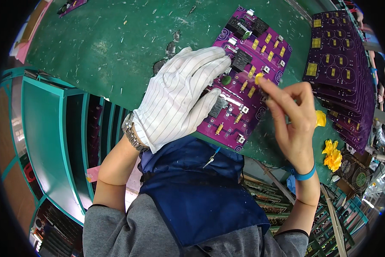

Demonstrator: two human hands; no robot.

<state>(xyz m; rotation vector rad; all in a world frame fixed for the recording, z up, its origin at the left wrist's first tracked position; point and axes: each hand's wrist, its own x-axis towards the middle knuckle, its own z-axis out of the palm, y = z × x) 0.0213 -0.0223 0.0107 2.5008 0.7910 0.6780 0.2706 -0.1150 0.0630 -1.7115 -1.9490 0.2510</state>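
A long purple circuit board (254, 62) lies slantwise on the green tabletop, fitted with black relays, small white connectors and yellow pads of tape. My left hand (179, 92), in a white striped glove, rests over the board's left edge. Its fingers are stretched out and the thumb is spread; the palm's underside is hidden. Above the board's right half is my bare right hand (291, 107), thumb and index finger pinched. A small piece of yellow tape (259, 78) shows at the index fingertip.
Many purple circuit boards (334, 55) stand in a row at the right. Crumpled yellow tape (332, 155) sits near the table's right edge, beside a fan (356, 174). A green slotted rack (51, 128) is at the left. A clip (210, 159) hangs by my blue apron (201, 192).
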